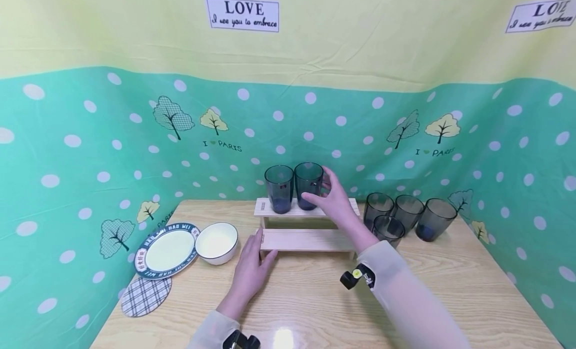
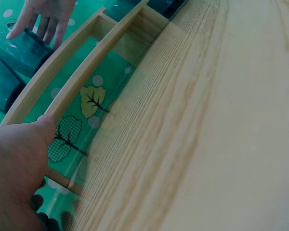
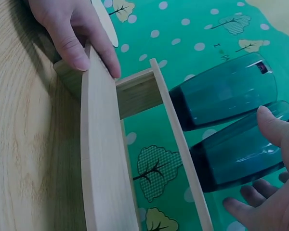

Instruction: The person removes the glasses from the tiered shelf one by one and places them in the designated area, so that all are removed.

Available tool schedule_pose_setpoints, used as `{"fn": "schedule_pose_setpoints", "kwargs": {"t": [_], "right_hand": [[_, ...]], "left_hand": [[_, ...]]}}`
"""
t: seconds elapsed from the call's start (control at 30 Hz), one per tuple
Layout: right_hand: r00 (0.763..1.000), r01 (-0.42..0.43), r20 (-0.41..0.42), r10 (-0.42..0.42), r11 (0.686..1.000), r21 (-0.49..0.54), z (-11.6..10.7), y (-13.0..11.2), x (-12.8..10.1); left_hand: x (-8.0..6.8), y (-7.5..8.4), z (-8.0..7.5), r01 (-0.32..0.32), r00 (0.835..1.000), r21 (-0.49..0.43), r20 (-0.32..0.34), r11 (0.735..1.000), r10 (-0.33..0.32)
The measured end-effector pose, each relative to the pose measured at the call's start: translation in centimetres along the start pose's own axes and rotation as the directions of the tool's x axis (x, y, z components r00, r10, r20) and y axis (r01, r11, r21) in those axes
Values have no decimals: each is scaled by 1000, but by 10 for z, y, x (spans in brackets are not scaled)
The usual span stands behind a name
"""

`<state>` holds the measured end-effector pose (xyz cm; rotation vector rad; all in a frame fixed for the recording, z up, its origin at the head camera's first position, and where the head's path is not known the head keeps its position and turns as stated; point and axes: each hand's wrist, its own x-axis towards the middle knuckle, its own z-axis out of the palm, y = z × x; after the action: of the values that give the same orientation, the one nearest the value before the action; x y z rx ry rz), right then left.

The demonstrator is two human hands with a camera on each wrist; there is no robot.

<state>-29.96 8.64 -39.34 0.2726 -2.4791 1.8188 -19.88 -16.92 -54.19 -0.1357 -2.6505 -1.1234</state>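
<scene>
My right fingers (image 3: 238,209) wide round glass (image 1: 306,181) atop rack (image 1: 306,240), just beside second glass (image 1: 280,189); left hand (image 1: 250,270) grips rack's lower end. Snagged fingertip or jolted rack could topple glass off narrow shelf.
</scene>
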Motion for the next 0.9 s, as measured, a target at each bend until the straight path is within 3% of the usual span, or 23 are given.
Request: {"fn": "schedule_pose_setpoints", "kwargs": {"t": [0.9], "right_hand": [[1000, 9, -23, -10, 1000, -9, 12, 7, 4]], "left_hand": [[1, 1, -1, 11, 1000, -1, 16, 1000, -11]]}}
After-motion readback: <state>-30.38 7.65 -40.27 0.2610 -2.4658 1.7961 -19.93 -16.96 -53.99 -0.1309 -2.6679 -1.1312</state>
